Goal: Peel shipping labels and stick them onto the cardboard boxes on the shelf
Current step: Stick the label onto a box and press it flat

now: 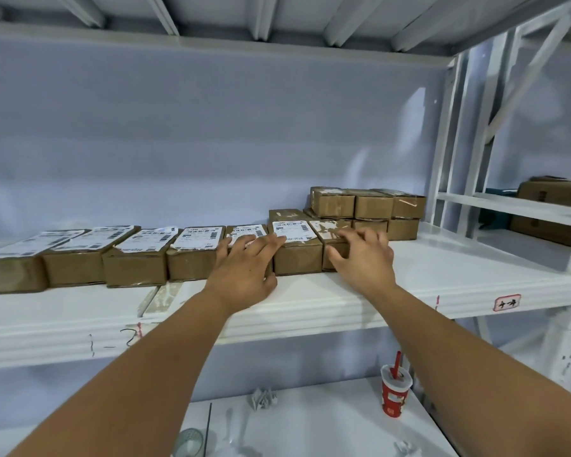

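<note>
Cardboard boxes sit in a row, long axes running away from the hands. Left hand is flat, fingers spread, pressing the label beneath it. Bare-topped box lies under the right hand, whose fingers are apart, loosely bent and holding nothing. Right hand is nearer, probably next.

One wide-angle head view faces forward onto the white shelf from close, slightly above its deck
</note>
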